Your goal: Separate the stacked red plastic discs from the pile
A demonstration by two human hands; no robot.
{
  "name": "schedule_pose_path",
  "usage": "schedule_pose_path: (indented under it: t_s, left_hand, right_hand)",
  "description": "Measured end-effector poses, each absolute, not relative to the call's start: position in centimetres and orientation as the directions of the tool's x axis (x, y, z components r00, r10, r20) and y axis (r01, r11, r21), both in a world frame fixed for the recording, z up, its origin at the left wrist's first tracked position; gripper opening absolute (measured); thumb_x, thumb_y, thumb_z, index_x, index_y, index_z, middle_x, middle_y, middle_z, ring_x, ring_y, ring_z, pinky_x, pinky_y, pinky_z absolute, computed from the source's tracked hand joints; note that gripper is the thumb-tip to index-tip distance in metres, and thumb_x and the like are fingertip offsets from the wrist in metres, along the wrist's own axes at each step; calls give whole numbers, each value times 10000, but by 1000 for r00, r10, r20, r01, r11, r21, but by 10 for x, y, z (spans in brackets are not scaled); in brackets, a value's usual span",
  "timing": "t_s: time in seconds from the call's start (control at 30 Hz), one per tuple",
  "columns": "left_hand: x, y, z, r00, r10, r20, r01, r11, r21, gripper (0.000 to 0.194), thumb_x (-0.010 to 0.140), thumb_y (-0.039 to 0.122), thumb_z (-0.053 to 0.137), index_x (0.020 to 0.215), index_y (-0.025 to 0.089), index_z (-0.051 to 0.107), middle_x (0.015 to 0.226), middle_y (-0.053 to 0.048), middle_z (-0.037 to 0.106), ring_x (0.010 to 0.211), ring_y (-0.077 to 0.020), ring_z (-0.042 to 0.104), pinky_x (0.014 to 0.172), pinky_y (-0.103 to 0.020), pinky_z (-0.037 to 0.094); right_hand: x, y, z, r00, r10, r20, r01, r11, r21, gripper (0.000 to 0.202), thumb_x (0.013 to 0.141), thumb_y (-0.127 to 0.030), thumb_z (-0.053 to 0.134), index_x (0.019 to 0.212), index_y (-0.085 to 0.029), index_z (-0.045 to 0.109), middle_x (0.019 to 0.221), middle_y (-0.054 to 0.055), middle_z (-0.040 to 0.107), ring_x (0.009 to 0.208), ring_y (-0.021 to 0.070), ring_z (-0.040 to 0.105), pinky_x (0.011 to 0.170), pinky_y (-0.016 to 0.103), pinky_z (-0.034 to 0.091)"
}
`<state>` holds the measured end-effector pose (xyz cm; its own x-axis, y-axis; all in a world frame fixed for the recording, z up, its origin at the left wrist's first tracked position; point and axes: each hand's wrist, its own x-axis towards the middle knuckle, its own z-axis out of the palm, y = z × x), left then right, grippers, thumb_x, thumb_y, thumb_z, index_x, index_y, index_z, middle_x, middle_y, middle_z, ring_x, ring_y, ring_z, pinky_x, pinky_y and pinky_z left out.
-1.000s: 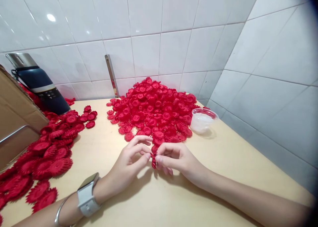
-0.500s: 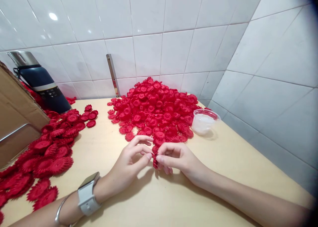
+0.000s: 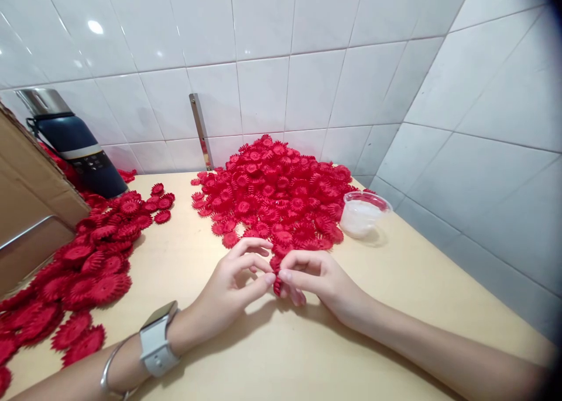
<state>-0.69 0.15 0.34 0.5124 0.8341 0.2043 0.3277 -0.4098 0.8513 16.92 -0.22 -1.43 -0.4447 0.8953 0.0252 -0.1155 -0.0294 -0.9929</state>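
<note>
Between my fingertips, low over the table, is a small red fringed rosette [image 3: 276,285], seen nearly edge-on and partly covered by the fingers. My right hand [image 3: 314,277] pinches it from the right with thumb and forefinger, its other fingers curled beneath. From the left, the thumb and forefinger of my left hand [image 3: 239,275] close on its near side, the remaining fingers loosely bent. Just behind the hands rises a big heap of similar red rosettes [image 3: 272,190].
A clear plastic tub [image 3: 362,216] with whitish contents stands right of the heap. More red rosettes [image 3: 103,272] spread along the left, beside a cardboard box [image 3: 35,213] and a dark blue flask [image 3: 85,149]. A metal strip [image 3: 201,132] leans on the tiled wall.
My left thumb and forefinger have closed in on the rosette from slightly apart. My right hand keeps its pinch. The whole view has shifted slightly.
</note>
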Motion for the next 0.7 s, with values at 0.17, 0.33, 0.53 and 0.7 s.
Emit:
schedule_pose_path:
  t_s: [0.17, 0.33, 0.53, 0.7]
  left_hand:
    - [-5, 1, 5, 520, 832, 193, 328, -402, 855, 129, 783, 250, 537, 734, 174, 629, 1067, -51, 468, 1018, -159, 474, 858, -233, 400]
    - [-5, 1, 5, 511, 833, 212, 343, -423, 839, 155, 793, 249, 522, 722, 178, 640, 1055, -48, 486, 1019, -167, 475, 900, -263, 375]
    - [-5, 1, 5, 513, 831, 216, 342, -429, 836, 157, 793, 253, 520, 714, 186, 638, 1060, -54, 496, 1018, -180, 476, 896, -301, 387]
    - [-5, 1, 5, 514, 831, 214, 344, -429, 835, 142, 793, 236, 525, 727, 186, 640, 1061, -43, 485, 1015, -163, 478, 900, -278, 377]
  right_hand:
    - [169, -1, -14, -441, 897, 28, -117, -27, -993, 179, 731, -287, 600, 650, -130, 578, 570, -4, 579, 458, 72, 484, 450, 203, 376]
    - [169, -2, -14, -444, 896, 25, -124, -34, -992, 175, 722, -288, 610, 652, -133, 571, 576, -5, 584, 460, 77, 497, 452, 206, 380]
    - [169, -2, -15, -449, 893, 24, -128, -38, -991, 158, 723, -271, 609, 658, -134, 568, 584, -2, 589, 470, 82, 508, 457, 207, 387]
    - [169, -1, -16, -449, 893, 21, -122, -38, -992, 142, 728, -254, 597, 666, -132, 563, 581, -3, 586, 460, 77, 498, 450, 205, 386]
